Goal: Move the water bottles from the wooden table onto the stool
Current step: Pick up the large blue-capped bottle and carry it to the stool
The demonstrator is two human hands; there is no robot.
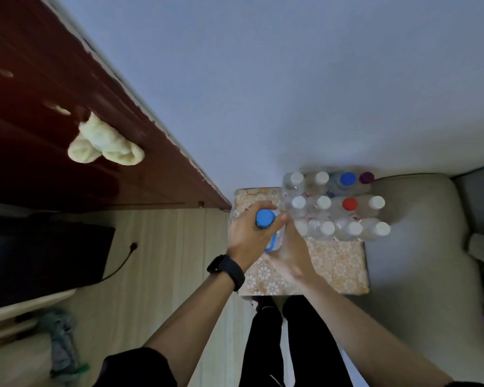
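A clear water bottle with a blue cap (265, 218) is gripped around its neck by my left hand (248, 236), above the left part of a square stool with a flower-patterned top (336, 263). My right hand (292, 252) presses against the bottle's lower side from the right. Several clear bottles (336, 205) stand packed in rows on the stool's far right part, most with white caps, one red (349, 203), one blue (347, 178), one purple (366, 177).
A dark red wooden door (67, 121) with a pale towel (104, 143) hanging on it fills the upper left. A black object (39, 255) with a cable sits at the left on the pale wood floor. A beige cushion (419, 247) lies right of the stool.
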